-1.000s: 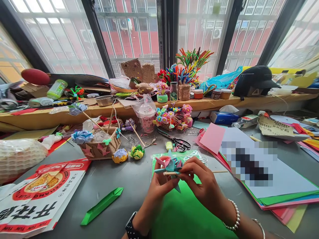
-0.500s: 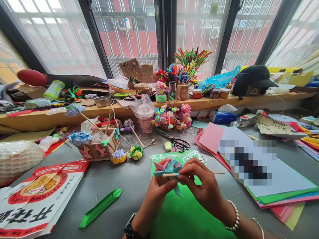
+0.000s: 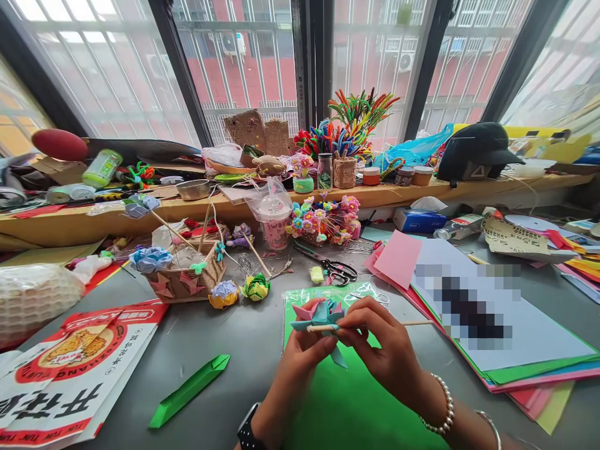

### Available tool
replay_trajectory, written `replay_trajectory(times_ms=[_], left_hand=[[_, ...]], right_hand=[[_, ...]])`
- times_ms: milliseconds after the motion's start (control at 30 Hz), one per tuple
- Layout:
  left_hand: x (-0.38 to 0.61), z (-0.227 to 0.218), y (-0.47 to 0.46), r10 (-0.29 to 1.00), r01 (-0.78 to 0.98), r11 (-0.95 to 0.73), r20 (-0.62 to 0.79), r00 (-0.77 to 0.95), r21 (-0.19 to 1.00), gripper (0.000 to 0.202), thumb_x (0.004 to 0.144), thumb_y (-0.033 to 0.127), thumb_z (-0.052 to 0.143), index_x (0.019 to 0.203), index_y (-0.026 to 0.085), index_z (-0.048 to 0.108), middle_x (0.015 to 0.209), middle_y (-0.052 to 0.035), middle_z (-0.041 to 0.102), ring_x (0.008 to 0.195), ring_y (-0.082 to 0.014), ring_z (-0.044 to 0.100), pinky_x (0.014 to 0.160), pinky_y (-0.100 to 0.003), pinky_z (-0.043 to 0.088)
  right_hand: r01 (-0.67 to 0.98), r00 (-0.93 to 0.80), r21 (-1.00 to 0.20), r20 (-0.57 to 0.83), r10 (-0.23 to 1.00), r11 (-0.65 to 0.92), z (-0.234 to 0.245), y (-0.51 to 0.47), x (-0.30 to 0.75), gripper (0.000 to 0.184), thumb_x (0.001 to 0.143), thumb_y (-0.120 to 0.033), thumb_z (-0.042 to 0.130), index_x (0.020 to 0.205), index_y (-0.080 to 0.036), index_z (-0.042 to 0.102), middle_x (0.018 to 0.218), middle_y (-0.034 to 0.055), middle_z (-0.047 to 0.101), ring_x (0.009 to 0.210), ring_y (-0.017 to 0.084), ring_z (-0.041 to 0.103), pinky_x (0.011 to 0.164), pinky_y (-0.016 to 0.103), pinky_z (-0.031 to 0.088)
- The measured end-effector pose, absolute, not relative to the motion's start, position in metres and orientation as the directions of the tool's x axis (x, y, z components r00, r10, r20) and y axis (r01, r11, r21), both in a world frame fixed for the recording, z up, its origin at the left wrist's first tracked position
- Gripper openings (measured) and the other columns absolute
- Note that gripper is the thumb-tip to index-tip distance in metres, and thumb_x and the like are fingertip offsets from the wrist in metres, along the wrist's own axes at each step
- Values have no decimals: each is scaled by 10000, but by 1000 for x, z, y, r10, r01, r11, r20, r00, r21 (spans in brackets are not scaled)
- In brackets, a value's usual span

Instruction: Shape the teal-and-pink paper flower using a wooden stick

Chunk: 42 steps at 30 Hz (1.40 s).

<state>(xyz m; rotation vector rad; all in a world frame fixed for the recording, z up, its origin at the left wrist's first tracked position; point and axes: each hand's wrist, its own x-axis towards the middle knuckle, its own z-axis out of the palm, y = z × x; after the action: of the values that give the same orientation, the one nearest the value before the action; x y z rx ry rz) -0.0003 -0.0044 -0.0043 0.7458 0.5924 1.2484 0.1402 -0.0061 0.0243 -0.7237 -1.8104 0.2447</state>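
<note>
A blue and pink folded paper flower (image 3: 321, 311) is in my left hand (image 3: 300, 359), whose fingers are closed around its underside. One pale blue paper point hangs below it. Across the flower's near side lies a thin wooden stick (image 3: 415, 323), its blunt end by my left thumb and its other end sticking out to the right. My right hand (image 3: 382, 347) pinches the stick where it meets the blue paper. Both hands are over a green sheet (image 3: 347, 406). A folded green paper strip (image 3: 190, 392) lies to the left on the grey table.
Black scissors (image 3: 340, 273) lie beyond my hands. Stacked coloured paper (image 3: 539, 337) fills the right side. A decorated cardboard box (image 3: 182, 281) stands behind two paper flowers at the left. A red and white paper bag (image 3: 70, 369) lies at the front left.
Both hands have shifted slightly to the right, carrying the paper flower and stick with them. The grip looks the same, and the other things on the table have not moved.
</note>
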Motion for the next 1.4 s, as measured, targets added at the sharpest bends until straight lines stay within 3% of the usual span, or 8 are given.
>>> replay_trajectory(times_ms=[233,433,667,967,1167,1400], left_hand=[[2,-3,-5,970,-633,163,-7,241,757,478,567,240,778,1011,284,605,873,18,682,872,-170,589,792,-292,409],[1,-2,-3,979,-662,143,-6,205,735,506,572,211,773,1043,277,600,862,4,682,929,-207,593,824,-331,430],[-2,-4,-1,980,-683,163,-36,197,712,457,572,180,764,1002,246,624,999,-24,672,1000,-257,584,942,-395,368],[-2,1,-4,978,-654,137,1,206,744,575,615,180,740,1135,300,526,978,1,683,920,-206,620,893,-360,413],[0,1,-4,974,-626,130,19,225,769,649,580,210,762,1168,277,494,925,-4,681,902,-220,611,848,-358,419],[1,-2,-3,966,-610,138,29,256,780,687,579,229,764,1196,278,465,875,-6,674,934,-228,591,858,-361,402]], right_hand=[[384,-229,-441,806,546,811,20,-3,141,136,833,-95,501,900,-200,556,764,34,550,711,158,557,605,269,498],[357,-222,-495,779,587,792,30,-1,145,100,855,-132,482,885,-191,556,771,33,539,686,141,557,575,240,507],[341,-60,-598,756,652,725,32,-1,156,82,840,-144,513,886,-199,552,767,22,569,691,143,573,571,249,507],[325,-255,-463,797,548,825,38,-1,153,54,828,-201,572,824,-199,625,713,19,559,611,121,571,510,227,499],[344,-245,-539,739,628,768,35,0,153,56,822,-218,575,875,-202,586,676,-2,555,562,113,566,483,205,500],[280,-273,-546,743,611,789,34,1,153,112,856,-171,504,874,-198,611,756,24,531,612,117,578,503,216,526]])
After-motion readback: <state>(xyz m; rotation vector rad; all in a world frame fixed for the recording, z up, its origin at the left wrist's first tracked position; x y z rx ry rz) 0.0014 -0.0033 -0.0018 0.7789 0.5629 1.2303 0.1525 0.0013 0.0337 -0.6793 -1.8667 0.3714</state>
